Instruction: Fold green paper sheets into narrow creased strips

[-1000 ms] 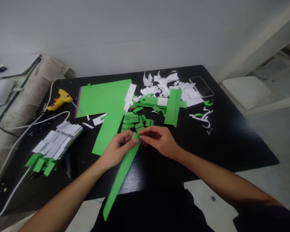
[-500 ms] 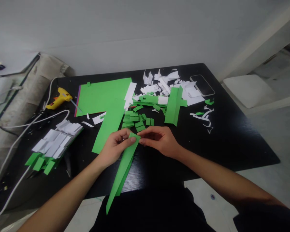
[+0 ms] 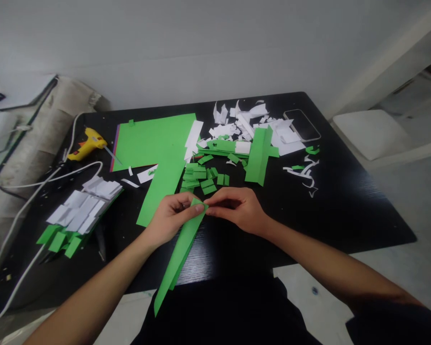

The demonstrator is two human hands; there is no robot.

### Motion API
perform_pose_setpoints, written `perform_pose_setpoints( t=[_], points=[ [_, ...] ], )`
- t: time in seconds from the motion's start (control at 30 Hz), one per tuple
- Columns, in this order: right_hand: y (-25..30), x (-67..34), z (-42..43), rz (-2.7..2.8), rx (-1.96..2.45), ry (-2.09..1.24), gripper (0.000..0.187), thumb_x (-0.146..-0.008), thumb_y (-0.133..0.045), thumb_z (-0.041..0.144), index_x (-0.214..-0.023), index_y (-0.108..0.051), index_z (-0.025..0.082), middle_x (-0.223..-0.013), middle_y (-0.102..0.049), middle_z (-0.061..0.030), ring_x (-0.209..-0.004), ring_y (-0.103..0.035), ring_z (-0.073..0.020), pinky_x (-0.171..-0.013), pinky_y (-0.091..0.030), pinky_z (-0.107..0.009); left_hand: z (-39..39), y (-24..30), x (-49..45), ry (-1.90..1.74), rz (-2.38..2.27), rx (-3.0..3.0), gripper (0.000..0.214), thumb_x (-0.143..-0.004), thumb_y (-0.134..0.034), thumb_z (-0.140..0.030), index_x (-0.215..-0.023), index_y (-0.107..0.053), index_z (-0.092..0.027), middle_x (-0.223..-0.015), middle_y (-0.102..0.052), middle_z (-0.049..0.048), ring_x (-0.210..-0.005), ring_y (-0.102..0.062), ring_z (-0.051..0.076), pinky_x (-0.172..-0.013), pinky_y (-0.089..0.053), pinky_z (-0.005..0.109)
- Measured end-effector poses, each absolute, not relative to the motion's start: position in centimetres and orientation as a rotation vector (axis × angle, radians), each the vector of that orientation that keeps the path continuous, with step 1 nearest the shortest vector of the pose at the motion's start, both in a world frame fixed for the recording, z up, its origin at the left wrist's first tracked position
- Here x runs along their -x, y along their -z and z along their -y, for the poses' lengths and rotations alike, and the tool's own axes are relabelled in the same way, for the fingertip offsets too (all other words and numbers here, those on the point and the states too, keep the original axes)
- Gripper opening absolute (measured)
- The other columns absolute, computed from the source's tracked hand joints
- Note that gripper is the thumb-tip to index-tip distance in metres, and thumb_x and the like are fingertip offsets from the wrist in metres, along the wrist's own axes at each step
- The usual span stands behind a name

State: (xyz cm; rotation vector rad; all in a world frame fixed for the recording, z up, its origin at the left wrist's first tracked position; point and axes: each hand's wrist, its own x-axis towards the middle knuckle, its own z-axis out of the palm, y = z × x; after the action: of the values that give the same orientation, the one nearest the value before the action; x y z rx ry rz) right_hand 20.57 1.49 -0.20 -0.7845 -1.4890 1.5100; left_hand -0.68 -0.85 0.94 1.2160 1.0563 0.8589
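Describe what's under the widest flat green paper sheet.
Purple and red edges show along the left side of the widest green paper sheet; whatever else lies beneath is covered.

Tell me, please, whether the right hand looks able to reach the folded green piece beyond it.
Probably yes: nothing seems to stand between the right hand and the folded green piece, though that hand would first have to release the green strip.

the paper strip (image 3: 178, 253) is green, the table (image 3: 345, 215) black.
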Motion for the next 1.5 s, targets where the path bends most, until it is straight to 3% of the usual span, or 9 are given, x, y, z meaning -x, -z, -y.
perform_pose_setpoints(
  t=[0.3,1.07,1.5],
  points=[
    [0.25,-20.7,-1.59,1.564,0.775,-1.425,0.017,-0.079,-0.089,0.031,-0.093,-0.084,0.025,-0.086,-0.08,-0.0028,-0.076,-0.073,-0.0169,-0.066,-0.057,-0.028,0.81,-0.92,0.69,-0.88,-1.059,-1.249,0.031,-0.087,-0.078,-0.04,-0.071,-0.068,-0.016,-0.06,-0.053,-0.0032,-0.054,-0.042,0.009,-0.051,-0.032,0.022],
    [0.3,-20.73,-1.47,1.592,0.754,-1.389,0.016,-0.08,-0.088,0.035,-0.093,-0.085,0.026,-0.087,-0.081,-0.0029,-0.077,-0.074,-0.0174,-0.071,-0.06,-0.029,0.82,-0.62,0.71,-0.86,-1.069,-1.169,0.027,-0.082,-0.083,-0.039,-0.071,-0.073,-0.016,-0.063,-0.065,0.0009,-0.054,-0.051,0.011,-0.053,-0.038,0.024],
    [0.46,-20.58,-1.51,1.58,0.73,-1.389,0.015,-0.079,-0.089,0.028,-0.094,-0.085,0.028,-0.087,-0.081,-0.0015,-0.076,-0.074,-0.0167,-0.069,-0.058,-0.029,0.8,-0.63,0.68,-0.864,-1.053,-1.152,0.024,-0.082,-0.083,-0.037,-0.072,-0.074,-0.017,-0.063,-0.067,0.0011,-0.054,-0.053,0.011,-0.052,-0.039,0.023]
  ],
)
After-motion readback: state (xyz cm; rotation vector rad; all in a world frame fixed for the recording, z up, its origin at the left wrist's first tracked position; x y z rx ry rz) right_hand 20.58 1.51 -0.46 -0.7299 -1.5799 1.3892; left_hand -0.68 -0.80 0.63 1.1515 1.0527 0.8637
